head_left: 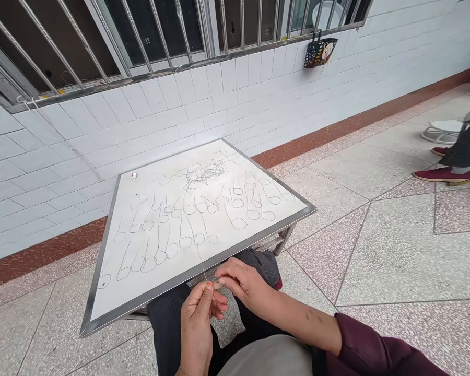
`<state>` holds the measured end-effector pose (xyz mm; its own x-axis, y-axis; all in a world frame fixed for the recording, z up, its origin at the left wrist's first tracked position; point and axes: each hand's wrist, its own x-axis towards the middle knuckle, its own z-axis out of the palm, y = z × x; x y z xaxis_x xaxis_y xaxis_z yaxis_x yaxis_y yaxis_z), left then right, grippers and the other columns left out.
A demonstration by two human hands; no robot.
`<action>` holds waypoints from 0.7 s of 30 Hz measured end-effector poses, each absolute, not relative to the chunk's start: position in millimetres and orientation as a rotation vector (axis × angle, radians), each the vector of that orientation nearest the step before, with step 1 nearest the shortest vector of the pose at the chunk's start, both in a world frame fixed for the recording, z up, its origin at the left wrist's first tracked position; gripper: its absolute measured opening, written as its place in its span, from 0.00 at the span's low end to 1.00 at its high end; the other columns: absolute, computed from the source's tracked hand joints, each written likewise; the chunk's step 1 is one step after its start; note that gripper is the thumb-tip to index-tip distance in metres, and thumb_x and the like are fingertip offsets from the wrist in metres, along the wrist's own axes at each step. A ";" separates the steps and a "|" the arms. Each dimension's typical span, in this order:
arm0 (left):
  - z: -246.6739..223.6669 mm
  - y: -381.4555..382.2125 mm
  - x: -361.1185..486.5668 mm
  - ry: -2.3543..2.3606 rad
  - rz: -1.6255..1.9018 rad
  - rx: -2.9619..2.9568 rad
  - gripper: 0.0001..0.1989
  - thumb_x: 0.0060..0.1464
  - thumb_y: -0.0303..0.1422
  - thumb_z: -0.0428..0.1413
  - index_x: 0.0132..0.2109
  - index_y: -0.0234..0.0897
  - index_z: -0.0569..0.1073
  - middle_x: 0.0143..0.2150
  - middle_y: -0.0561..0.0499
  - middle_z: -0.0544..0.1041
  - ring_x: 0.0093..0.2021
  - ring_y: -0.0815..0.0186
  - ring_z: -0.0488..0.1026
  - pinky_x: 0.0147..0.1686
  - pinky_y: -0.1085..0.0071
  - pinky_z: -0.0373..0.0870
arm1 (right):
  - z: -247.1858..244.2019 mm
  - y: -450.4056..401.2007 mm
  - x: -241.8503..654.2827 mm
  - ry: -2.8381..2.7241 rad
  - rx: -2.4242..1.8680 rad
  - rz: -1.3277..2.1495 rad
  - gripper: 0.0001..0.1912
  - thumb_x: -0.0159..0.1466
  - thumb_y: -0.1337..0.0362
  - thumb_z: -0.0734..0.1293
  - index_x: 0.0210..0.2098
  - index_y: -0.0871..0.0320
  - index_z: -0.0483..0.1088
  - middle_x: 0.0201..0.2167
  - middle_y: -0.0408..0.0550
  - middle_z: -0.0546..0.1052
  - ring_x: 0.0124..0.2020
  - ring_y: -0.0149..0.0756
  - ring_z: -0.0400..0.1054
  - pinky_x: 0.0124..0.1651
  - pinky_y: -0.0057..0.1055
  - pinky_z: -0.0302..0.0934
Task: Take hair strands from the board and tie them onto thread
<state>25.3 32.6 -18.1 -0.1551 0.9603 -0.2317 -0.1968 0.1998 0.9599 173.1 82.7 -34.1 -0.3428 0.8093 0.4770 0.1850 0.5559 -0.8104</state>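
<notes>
At the bottom centre of the frame, the person's left hand (199,316) pinches a thin wire (201,259) between thumb and fingers. The right hand (246,282) meets it just beside, thumb and forefinger closed on what looks like a small tan piece (218,285); the fingers hide most of it, so its nature cannot be told. The wire runs up from the left fingertips over the near edge of a white table (160,308), its far part hard to tell from the looped wires (241,224) lying there.

The wire should be very light, springy yet stiff enough to keep a bend, and easily kinked by a hard squeeze. The sound hold is a fingertip pinch close to the worked end, leaving the long part free; its thinness may let it roll between the fingers.

The table's grey metal rim (308,210) passes just beyond the hands, where the wire could catch. Looped wires spread across the middle and left of the tabletop, and a tangled heap of wire (206,171) lies farther up. The tiled wall (219,112) limits reach at the far side; there is more room rightward, over the speckled floor (395,256).
</notes>
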 end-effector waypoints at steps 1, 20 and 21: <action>-17.2 33.7 26.0 1.301 1.254 0.796 0.22 0.47 0.50 0.65 0.33 0.33 0.80 0.26 0.48 0.77 0.25 0.66 0.70 0.22 0.74 0.65 | -34.7 83.1 173.0 -1.823 -0.814 0.826 0.08 0.71 0.66 0.60 0.42 0.56 0.72 0.34 0.46 0.74 0.37 0.33 0.69 0.39 0.28 0.65; -32.1 55.9 29.4 1.335 1.176 0.802 0.25 0.46 0.53 0.65 0.39 0.34 0.80 0.29 0.50 0.71 0.28 0.66 0.65 0.20 0.76 0.63 | -58.5 97.4 171.1 -1.665 -0.918 0.897 0.10 0.69 0.64 0.61 0.38 0.55 0.74 0.32 0.45 0.74 0.34 0.33 0.69 0.38 0.30 0.65; -31.5 57.5 29.7 1.326 1.166 0.810 0.25 0.47 0.53 0.64 0.39 0.34 0.80 0.30 0.49 0.71 0.28 0.66 0.65 0.19 0.76 0.63 | -59.0 98.9 171.3 -1.646 -0.917 0.919 0.10 0.69 0.64 0.61 0.37 0.55 0.73 0.32 0.45 0.74 0.34 0.33 0.69 0.39 0.30 0.65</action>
<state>29.7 57.5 -31.5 -0.1263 0.9471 -0.2950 -0.1708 0.2722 0.9470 171.3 98.9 -59.0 -0.2142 0.8950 0.3914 0.1369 0.4242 -0.8952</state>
